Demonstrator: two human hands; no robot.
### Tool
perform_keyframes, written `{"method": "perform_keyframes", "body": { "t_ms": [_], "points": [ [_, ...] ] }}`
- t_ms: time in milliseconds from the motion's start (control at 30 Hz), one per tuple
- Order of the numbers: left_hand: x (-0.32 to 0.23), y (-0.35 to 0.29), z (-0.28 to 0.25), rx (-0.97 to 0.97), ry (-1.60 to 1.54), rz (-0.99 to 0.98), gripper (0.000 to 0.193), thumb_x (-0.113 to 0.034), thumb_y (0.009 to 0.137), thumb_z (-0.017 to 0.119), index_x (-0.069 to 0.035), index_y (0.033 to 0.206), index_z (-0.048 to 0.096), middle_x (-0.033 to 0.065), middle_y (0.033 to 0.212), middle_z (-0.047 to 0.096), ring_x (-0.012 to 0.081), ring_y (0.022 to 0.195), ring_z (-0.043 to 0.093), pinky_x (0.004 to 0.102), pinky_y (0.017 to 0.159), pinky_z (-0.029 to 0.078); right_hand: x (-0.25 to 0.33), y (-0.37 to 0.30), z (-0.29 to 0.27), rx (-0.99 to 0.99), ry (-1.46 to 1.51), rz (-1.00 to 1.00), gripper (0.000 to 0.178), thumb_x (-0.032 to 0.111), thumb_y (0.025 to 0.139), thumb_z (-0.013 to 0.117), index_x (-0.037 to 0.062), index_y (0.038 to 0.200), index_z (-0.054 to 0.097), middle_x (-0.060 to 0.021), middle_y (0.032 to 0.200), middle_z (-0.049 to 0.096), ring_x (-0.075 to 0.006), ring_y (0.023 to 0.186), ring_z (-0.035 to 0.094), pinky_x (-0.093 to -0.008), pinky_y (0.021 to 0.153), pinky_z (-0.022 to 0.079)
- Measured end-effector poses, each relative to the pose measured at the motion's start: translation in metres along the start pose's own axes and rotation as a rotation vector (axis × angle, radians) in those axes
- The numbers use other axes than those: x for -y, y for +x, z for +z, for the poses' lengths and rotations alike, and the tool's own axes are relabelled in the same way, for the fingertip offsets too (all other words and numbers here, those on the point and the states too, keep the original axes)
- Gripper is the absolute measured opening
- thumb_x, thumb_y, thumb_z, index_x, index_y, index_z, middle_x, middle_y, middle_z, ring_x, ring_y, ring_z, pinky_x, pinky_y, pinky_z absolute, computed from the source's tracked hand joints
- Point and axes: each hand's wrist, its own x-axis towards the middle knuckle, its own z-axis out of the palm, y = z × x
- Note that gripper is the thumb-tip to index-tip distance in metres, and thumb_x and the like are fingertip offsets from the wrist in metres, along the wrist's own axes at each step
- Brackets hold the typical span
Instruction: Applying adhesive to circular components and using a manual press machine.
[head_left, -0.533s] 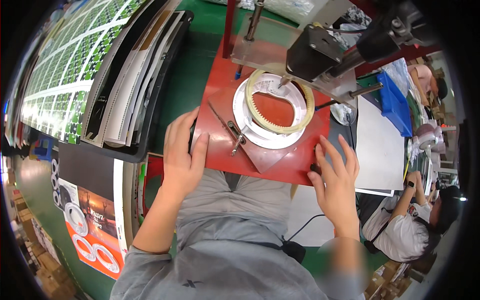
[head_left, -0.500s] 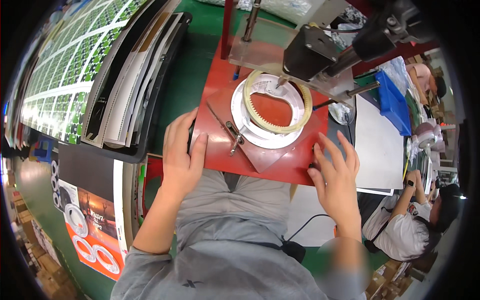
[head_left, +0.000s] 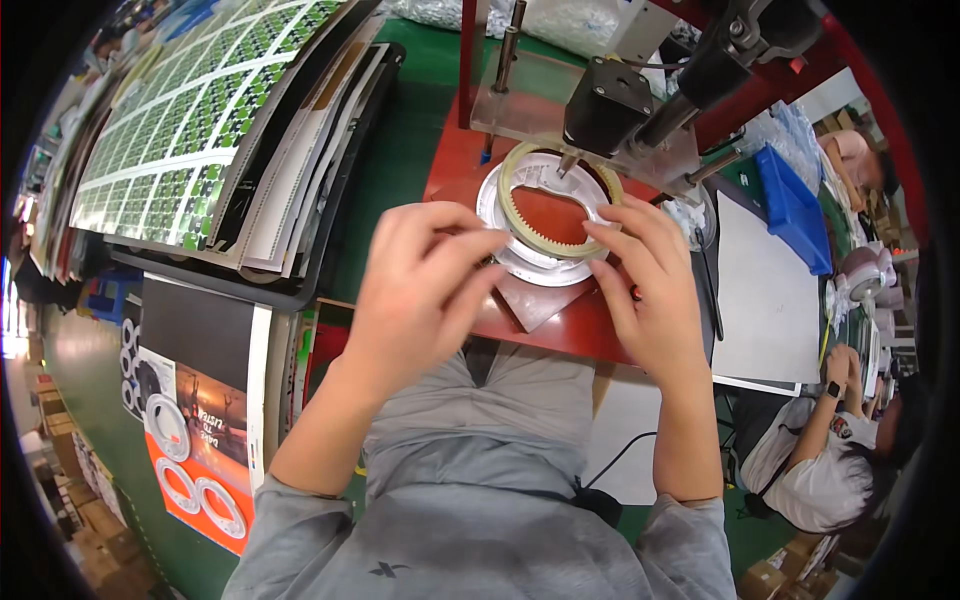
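Note:
A white round part rests on a metal plate upon the red base of a bench press. On top of it lies a beige ring with teeth along its inner edge. My left hand is slightly blurred over the left of the base, its fingertips bent toward the white part and its thumb apart from them. At the other side, my right hand has its fingertips at the ring's right rim, fingers spread and the thumb lower. Whether they touch it is hard to tell. The clamp is hidden behind my left hand.
Above the ring hangs the press head with a black block and a clear plate. A black tray with stacked sheets stands left; a blue bin and white sheet lie right. Another person sits at lower right.
Both hands have left the front sides of the red base and come inward and up to the ring. The left now covers the clamp. The ring and white part look unmoved on the base.

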Motion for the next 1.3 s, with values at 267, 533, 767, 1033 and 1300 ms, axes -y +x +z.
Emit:
{"method": "perform_keyframes", "body": {
  "t_ms": [267, 533, 767, 1033, 1300],
  "points": [
    [-0.002, 0.019, 0.022, 0.113, 0.141, 0.199, 0.022, -0.002, 0.077, 0.082, -0.006, 0.097, 0.072, 0.0056, 0.107, 0.067, 0.0295, 0.103, 0.058, 0.0412, 0.088, 0.049, -0.015, -0.002, 0.015, 0.008, 0.070, -0.037, 0.024, 0.004, 0.088, 0.075, 0.0074, 0.112, 0.076, -0.0078, 0.117, 0.071, -0.0329, 0.123, 0.063, -0.0448, 0.104, 0.049],
    [0.007, 0.028, -0.003, 0.234, -0.103, 0.155, 0.018, -0.002, 0.082, 0.079, -0.004, 0.098, 0.070, 0.0058, 0.093, 0.071, 0.0303, 0.092, 0.059, 0.0387, 0.085, 0.050, -0.007, 0.001, 0.019, 0.015, 0.104, -0.034, 0.026, 0.001, 0.082, 0.078, 0.0062, 0.108, 0.079, -0.0073, 0.105, 0.070, -0.0305, 0.106, 0.066, -0.0424, 0.094, 0.053],
    [0.019, 0.034, -0.007, 0.340, -0.128, 0.054, 0.013, -0.002, 0.083, 0.080, -0.003, 0.092, 0.070, 0.0073, 0.092, 0.072, 0.0296, 0.089, 0.062, 0.0387, 0.082, 0.051, 0.003, 0.004, 0.030, -0.062, 0.066, -0.007, 0.024, 0.006, 0.082, 0.080, 0.0097, 0.106, 0.080, -0.0044, 0.098, 0.069, -0.0285, 0.102, 0.066, -0.0420, 0.087, 0.053],
    [0.025, 0.042, -0.008, 0.463, -0.130, 0.060, 0.011, -0.002, 0.082, 0.080, -0.003, 0.089, 0.071, 0.0077, 0.088, 0.071, 0.0300, 0.088, 0.063, 0.0389, 0.080, 0.052, 0.003, 0.005, 0.028, -0.052, 0.090, 0.007, 0.026, 0.003, 0.079, 0.081, 0.0066, 0.105, 0.080, -0.0064, 0.098, 0.069, -0.0290, 0.101, 0.066, -0.0412, 0.086, 0.055],
    [0.014, 0.009, -0.008, 0.271, 0.133, 0.180, 0.023, -0.004, 0.083, 0.079, -0.006, 0.106, 0.078, 0.0081, 0.117, 0.068, 0.0291, 0.110, 0.063, 0.0409, 0.087, 0.055, 0.004, 0.009, 0.027, -0.033, 0.070, -0.011, 0.028, 0.001, 0.078, 0.082, 0.0054, 0.106, 0.080, -0.0079, 0.099, 0.070, -0.0296, 0.101, 0.067, -0.0414, 0.087, 0.055]
  ]
}}
